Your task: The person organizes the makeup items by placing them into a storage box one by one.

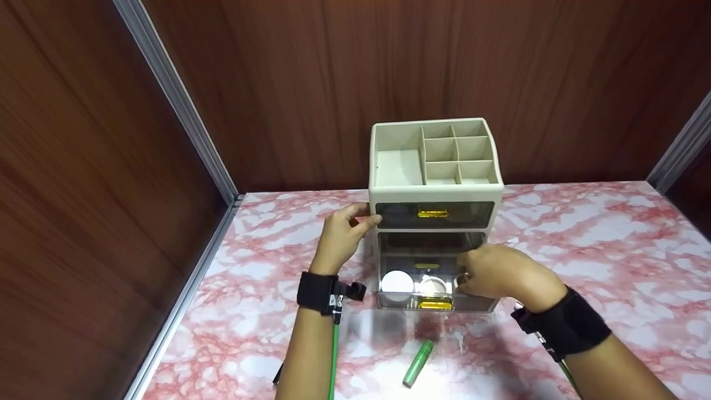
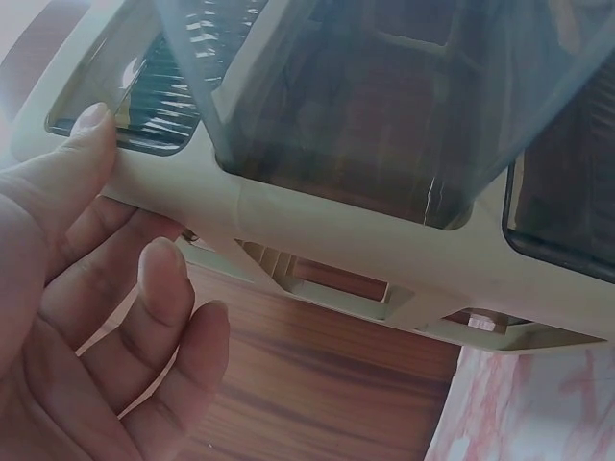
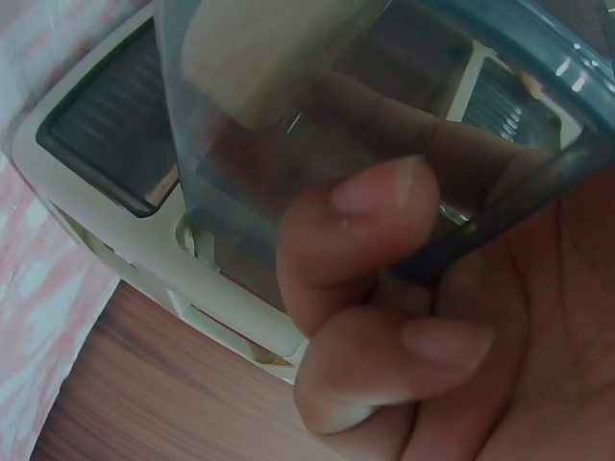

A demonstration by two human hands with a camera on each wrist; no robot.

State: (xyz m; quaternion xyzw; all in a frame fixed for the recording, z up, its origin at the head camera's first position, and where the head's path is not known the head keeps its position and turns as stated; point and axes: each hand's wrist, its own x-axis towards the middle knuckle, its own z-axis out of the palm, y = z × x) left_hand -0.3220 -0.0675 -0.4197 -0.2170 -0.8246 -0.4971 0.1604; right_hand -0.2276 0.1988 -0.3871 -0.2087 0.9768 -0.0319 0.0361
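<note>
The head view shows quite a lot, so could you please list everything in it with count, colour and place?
table: 1, red and white, below everything
organizer: 1, cream, on the table
drawers: 3, smoky clear, in the organizer, middle one out
handles: 3, gold, on the drawers
round items: 2, white, left and middle of the open drawer
pale item: 1, whitish, right of them, partly hidden
tube: 1, green, table front
walls: 3, brown, back, left, right
strips: 3, silver, wall corners and table's left edge
wristbands: 2, black, one per arm
left hand: 1, bare, on the organizer's left side
right hand: 1, bare, open drawer's right
</note>
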